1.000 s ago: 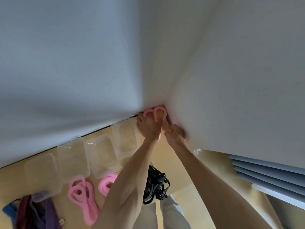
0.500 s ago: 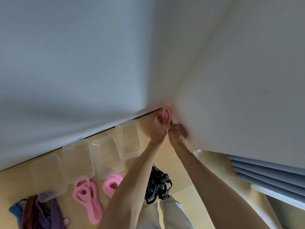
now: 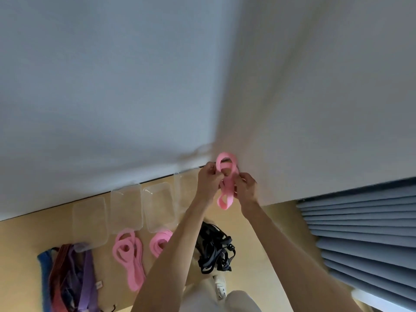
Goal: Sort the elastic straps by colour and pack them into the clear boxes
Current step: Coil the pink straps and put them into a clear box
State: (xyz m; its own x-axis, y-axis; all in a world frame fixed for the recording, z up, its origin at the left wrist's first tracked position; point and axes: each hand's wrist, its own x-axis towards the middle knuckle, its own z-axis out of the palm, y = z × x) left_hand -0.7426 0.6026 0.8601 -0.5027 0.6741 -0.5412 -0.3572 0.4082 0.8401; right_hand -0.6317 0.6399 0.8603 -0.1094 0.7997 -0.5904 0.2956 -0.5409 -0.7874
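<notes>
A pink strap (image 3: 225, 185), looped and folded, is held up near the wall corner, pinched between the left hand (image 3: 208, 183) and right hand (image 3: 246, 188), fingers curled on it. Below lie clear boxes (image 3: 158, 206), more pink straps (image 3: 129, 255), black straps (image 3: 213, 248) and a mixed pile (image 3: 69, 278).

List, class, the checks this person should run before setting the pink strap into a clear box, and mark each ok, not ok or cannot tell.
1. Pink strap held by both hands, left hand and right hand: ok.
2. Strap folded compactly: not ok, loops hang loose.
3. Clear boxes lidless: cannot tell.
4. A box holds nothing yet: ok.
5. Other pink straps grouped together, apart from the black pile: ok.
</notes>
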